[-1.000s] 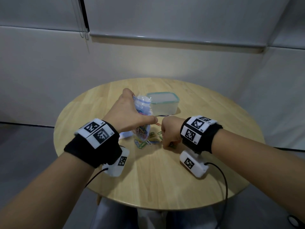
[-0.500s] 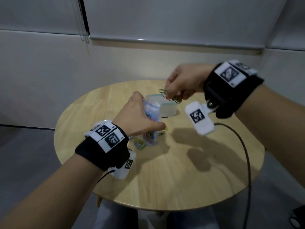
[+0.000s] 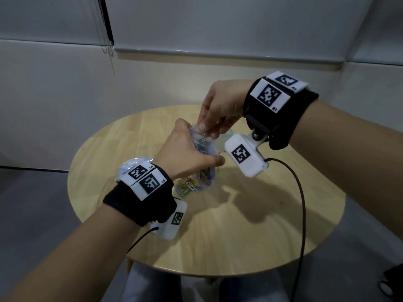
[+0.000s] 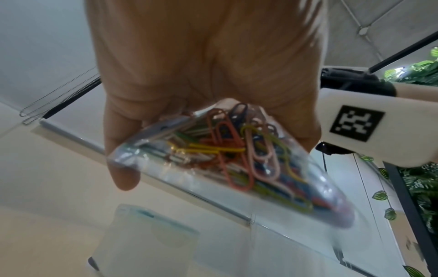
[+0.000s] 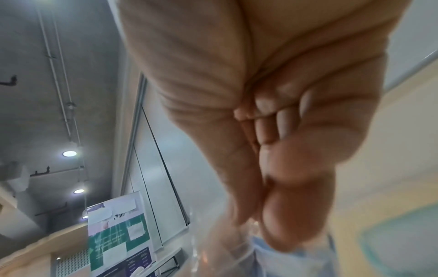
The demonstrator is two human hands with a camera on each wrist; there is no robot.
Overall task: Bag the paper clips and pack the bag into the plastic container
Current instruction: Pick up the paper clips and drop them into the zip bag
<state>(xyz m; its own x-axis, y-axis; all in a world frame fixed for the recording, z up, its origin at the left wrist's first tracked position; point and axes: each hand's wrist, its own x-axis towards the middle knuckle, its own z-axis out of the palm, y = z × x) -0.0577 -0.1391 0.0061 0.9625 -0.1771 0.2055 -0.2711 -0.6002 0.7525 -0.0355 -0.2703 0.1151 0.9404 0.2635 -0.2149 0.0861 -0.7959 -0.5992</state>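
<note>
From the head view, the clear bag [image 3: 205, 149], part full of colorful paper clips [image 3: 201, 175], stands above the round counter [image 3: 218, 225]. The left hand [image 3: 185, 153] wraps around it. The right hand [image 3: 220, 107] has its fingers [image 3: 204, 125] pinched together at the bag's mouth. Loose clips [image 3: 187, 187] lie on the counter under the bag.

From the left wrist, the clips look red, yellow, pink and blue, with the plastic container [image 4: 149, 239] beyond.

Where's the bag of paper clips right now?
In the head view the bag is mid-table, held upright in the left hand, with the right hand at its mouth.

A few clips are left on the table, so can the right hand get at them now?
Probably not yet: the right hand is pinching clips into the bag, which hangs over the loose clips.
</note>
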